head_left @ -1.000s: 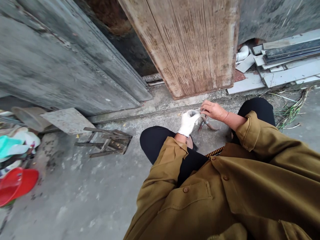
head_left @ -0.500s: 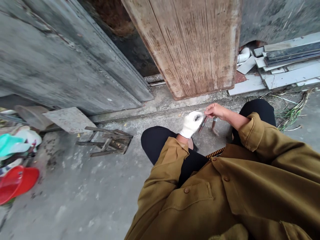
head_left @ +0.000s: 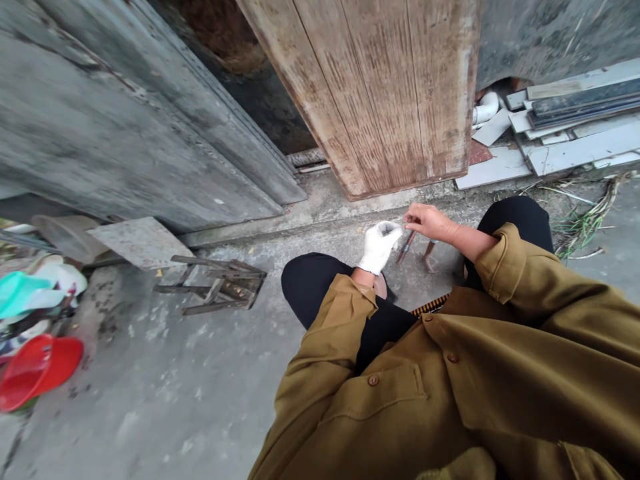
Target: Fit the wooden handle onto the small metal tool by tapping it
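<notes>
My left hand (head_left: pixel 381 244), in a white glove, is held in front of my left knee with its fingers curled in. Bare, my right hand (head_left: pixel 424 220) is close beside it, thumb and fingers pinched together toward the gloved fingertips. Whatever they grip is too small or hidden to make out. Below and between the hands is a slim dark-red tool (head_left: pixel 407 247), its kind unclear. A brown stick-like piece (head_left: pixel 429 256) shows on the concrete just under my right wrist.
A wooden panel (head_left: pixel 380 93) stands ahead against the wall. Left are a small wooden stool (head_left: pixel 220 285) on its side, a flat board (head_left: pixel 143 243) and a red plastic container (head_left: pixel 55 363). Stacked tiles and boards (head_left: pixel 580 143) lie at right, near a white pipe (head_left: pixel 486 109).
My right hand has shifted slightly left and up, its fingers turning more downward. My gloved hand has barely moved. The dark-red tool now shows apart from the gloved fingers.
</notes>
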The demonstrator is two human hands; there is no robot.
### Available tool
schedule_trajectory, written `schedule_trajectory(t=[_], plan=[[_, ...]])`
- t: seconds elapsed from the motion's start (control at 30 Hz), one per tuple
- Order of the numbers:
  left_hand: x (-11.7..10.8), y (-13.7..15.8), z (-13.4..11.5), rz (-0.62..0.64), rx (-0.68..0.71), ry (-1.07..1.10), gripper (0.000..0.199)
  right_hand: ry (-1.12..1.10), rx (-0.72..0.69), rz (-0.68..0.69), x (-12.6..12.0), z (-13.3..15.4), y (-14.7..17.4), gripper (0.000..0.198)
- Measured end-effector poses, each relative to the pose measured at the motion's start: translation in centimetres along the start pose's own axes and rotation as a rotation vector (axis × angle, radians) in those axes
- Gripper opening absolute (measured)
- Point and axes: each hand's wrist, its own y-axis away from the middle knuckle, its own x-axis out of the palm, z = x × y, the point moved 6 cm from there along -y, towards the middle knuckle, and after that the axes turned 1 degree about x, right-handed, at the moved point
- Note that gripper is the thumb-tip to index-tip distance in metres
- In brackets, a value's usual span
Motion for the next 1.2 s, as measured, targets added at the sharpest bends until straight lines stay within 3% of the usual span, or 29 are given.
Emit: schedule_trajectory(t=[0.13,0.3,0.37,0.5,0.57,0.63,0.7,0.83,0.97,1.1,1.2], plan=[[0.1,0.0,-0.3,-0.003,-0.009,0.000,0.012,0.219,-0.141,0.000,-0.1,0.7,0.4,0.006],[-0.3,-0.1,-0.5,-0.018,0.076,-0.192,0.011,0.193,-0.177,0.058,0.1,0.7,0.3,0.014],[-0.5,0.0,-1.3,-0.031,0.219,-0.349,0.010,0.083,-0.071,0.091,0.2,0.2,0.1,0.011],[0.1,0.8,-2.7,0.041,0.509,-0.645,0.009,-0.410,0.414,0.274,1.6,-2.0,0.6,0.015],[0.6,1.0,-2.9,0.101,0.560,-0.717,0.010,-0.655,0.613,0.393,2.6,-2.2,1.5,0.016],[0.7,0.9,-2.7,0.091,0.527,-0.682,0.009,-0.758,0.678,0.434,2.9,-2.1,1.9,0.017],[0.2,0.5,-2.2,0.024,0.404,-0.523,0.008,-0.708,0.593,0.353,2.4,-2.0,1.5,0.018],[-0.1,-0.2,-0.3,0.006,0.064,-0.117,0.010,-0.306,0.193,0.108,0.5,-0.8,0.1,0.011],[0.2,-0.1,-0.3,0.048,-0.020,0.055,0.012,0.005,-0.100,0.018,-0.1,0.8,0.0,0.010],[0.0,-0.2,-0.1,0.046,-0.013,0.004,0.013,0.048,-0.136,-0.023,-0.5,1.4,0.1,0.013],[-0.2,-0.3,-0.3,0.026,0.101,-0.149,0.011,-0.079,0.027,-0.016,-0.4,0.7,0.0,0.012]])
